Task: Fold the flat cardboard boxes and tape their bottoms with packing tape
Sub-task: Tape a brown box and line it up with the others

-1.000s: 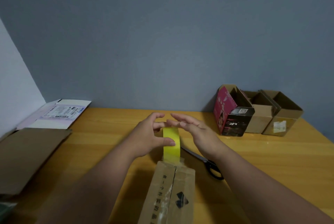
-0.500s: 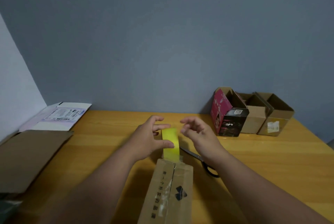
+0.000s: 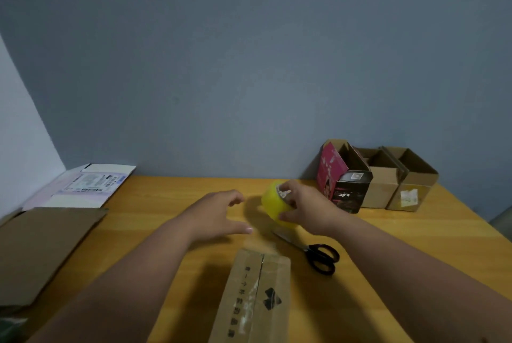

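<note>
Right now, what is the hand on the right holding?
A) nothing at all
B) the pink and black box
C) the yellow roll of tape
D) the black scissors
C: the right hand grips the yellow roll of tape above the table, while the black scissors lie untouched on the wood nearer the person.

Right hand (image 3: 310, 208) around yellow tape roll (image 3: 273, 204), left hand (image 3: 219, 215) empty beside it, above cardboard box (image 3: 255, 298)
</note>
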